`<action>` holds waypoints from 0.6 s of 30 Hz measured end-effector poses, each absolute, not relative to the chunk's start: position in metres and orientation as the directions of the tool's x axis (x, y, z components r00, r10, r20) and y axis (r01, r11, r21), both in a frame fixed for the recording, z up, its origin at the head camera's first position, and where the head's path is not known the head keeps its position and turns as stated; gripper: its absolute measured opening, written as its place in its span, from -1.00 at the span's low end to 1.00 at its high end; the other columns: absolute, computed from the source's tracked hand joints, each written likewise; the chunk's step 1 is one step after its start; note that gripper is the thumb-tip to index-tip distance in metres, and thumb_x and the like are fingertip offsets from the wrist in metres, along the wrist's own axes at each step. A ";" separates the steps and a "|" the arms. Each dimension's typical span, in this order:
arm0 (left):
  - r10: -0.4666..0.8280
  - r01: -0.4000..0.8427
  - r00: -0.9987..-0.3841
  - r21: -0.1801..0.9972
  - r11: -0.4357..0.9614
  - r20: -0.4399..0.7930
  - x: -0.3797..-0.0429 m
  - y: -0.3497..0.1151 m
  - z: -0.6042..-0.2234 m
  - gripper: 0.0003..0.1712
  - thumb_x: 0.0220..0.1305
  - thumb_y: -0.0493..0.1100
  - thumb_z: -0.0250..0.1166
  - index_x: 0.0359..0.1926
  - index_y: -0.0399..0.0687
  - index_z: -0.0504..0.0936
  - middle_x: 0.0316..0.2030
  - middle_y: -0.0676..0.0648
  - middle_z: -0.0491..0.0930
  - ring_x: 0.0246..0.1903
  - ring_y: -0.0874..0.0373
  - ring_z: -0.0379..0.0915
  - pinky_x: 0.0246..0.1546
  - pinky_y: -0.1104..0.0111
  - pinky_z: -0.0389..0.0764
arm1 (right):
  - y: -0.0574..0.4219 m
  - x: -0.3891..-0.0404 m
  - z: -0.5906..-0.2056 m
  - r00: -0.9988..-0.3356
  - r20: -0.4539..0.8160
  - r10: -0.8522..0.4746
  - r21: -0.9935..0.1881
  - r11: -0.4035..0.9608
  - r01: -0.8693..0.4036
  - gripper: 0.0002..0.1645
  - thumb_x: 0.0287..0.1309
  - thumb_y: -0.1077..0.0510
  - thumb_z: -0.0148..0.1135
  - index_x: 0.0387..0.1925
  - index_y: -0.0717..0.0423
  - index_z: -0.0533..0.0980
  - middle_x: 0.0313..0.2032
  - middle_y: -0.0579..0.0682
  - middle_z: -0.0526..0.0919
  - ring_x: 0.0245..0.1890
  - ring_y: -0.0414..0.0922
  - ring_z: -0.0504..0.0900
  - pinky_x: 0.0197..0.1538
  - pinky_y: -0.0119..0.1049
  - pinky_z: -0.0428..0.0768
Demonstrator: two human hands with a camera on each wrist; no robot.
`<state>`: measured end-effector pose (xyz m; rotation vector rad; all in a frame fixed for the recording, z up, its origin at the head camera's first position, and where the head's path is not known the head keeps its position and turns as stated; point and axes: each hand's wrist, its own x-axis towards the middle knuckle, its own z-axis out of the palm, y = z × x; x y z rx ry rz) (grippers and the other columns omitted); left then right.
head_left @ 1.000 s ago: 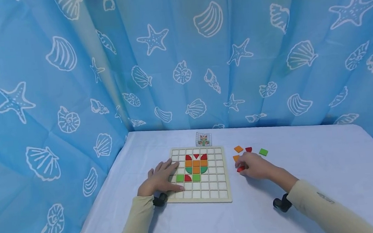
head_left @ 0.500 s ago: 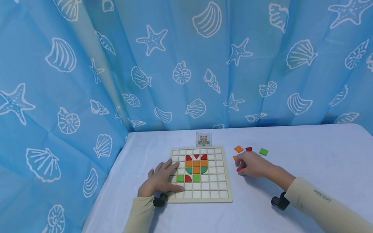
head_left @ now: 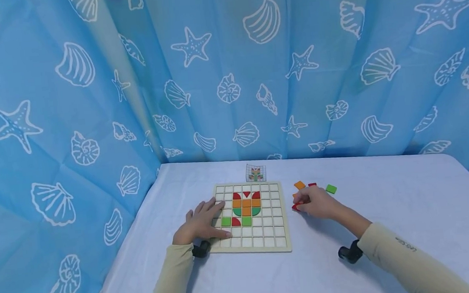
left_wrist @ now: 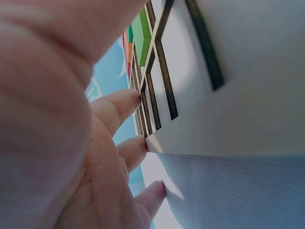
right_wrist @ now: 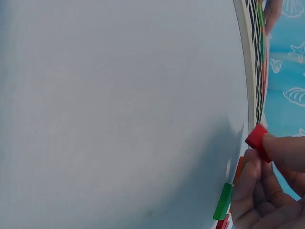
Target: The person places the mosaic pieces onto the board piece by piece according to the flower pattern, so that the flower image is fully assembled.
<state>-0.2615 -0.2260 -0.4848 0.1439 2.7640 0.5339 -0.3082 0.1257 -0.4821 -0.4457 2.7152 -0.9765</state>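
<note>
My left hand (head_left: 201,223) lies with spread fingers on the left side of a square wooden grid board (head_left: 287,235). In the left wrist view, fingertips (left_wrist: 133,145) touch the board's edge. Red, orange and green tiles form a tulip-like pattern on the board, with orange squares (head_left: 246,203) in its middle. To the right of the board, my right hand (head_left: 318,203) pinches a small red tile (right_wrist: 258,137) between thumb and fingers, just off the cloth. The tile's exact shape is partly hidden by the thumb.
Near the right hand lie an orange tile (head_left: 299,185), a red tile (head_left: 312,185) and a green tile (head_left: 331,188). Another orange tile is mostly covered by the fingers. A pattern card (head_left: 255,173) sits behind the board. A blue shell-print curtain (head_left: 231,114) hangs behind the white-covered table.
My right hand has picked up the red tile and shifted it slightly left and away from me. The left hand stays in place on the board.
</note>
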 end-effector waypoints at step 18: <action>0.156 0.027 -0.941 0.392 0.920 -0.302 -0.262 -0.225 -0.483 0.18 -0.09 0.35 0.50 0.52 0.30 0.15 0.57 -0.04 -0.04 0.54 -0.19 -0.24 0.43 -0.31 -0.20 | 0.123 -0.312 -0.484 -0.976 -0.075 -0.206 -0.722 0.686 -0.090 -0.76 0.18 0.25 0.32 -0.10 0.19 0.62 -0.22 0.10 0.66 -0.44 -0.14 0.58 -0.33 -0.36 0.65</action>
